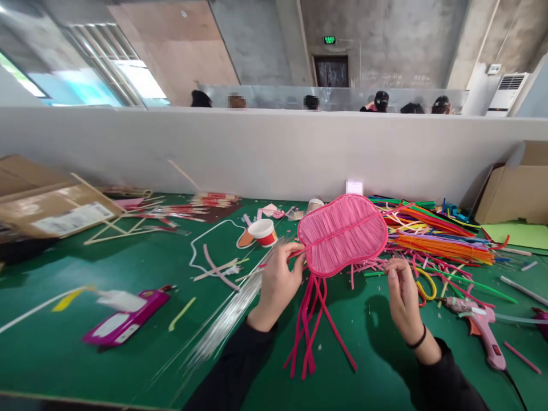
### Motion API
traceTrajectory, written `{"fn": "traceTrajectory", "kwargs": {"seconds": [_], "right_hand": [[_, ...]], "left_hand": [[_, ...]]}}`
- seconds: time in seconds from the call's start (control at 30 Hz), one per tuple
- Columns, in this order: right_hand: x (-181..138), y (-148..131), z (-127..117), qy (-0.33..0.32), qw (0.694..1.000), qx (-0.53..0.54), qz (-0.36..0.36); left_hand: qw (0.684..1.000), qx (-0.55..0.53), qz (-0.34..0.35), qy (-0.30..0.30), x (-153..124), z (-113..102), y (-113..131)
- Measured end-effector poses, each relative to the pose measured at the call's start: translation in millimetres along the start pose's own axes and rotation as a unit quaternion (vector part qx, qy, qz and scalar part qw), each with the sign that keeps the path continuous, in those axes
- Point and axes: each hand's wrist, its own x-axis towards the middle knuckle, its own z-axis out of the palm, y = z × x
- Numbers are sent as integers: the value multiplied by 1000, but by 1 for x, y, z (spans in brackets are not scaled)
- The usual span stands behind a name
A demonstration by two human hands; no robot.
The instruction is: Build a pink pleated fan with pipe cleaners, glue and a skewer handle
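Note:
My left hand (278, 279) is closed on a thin stem at the left end of a pink pipe-cleaner panel (342, 234). The panel is rounded, slightly waisted, filled with close pink strands, edged in darker pink and crossed by a lengthwise midrib. It is held up above the table, tilted toward me. Below it several loose pink pipe cleaners (308, 331) trail down. Past the panel's lower right side, my right hand (402, 297) has its fingers drawn together in a pinch, apart from the panel; what they hold, if anything, is too small to make out.
A pink glue gun (482, 325) lies at right, near bundled coloured pipe cleaners (445, 248). On the green table (342, 388) are silver wires (231, 308), a paper cup (263, 233), a purple device (126, 319) and wooden sticks (115, 228). Cardboard boxes (55, 205) flank a white partition (257, 151).

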Motion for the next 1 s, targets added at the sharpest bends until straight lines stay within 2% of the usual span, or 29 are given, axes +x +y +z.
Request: {"fn": "traceTrajectory", "kwargs": {"seconds": [0.07, 0.13, 0.23, 0.37, 0.53, 0.77, 1.0], "right_hand": [[-3, 7, 3, -5, 999, 34, 42], [-4, 11, 4, -12, 994, 56, 94], [-3, 15, 3, -35, 982, 97, 160], [-1, 15, 3, -39, 972, 116, 201], [-1, 13, 2, -47, 971, 103, 210], [-6, 15, 2, -48, 972, 109, 205], [-8, 5, 2, -109, 956, 176, 208]], "left_hand": [[997, 19, 53, 57, -6, 18, -9], [993, 6, 78, 83, -15, 30, -16], [993, -17, 95, 62, -25, 36, -24], [994, -12, 104, 37, -29, 34, -25], [993, -9, 115, 29, -27, 34, -21], [995, -25, 75, 60, -32, 32, -27], [997, -18, 50, 63, -34, 32, -28]]}}
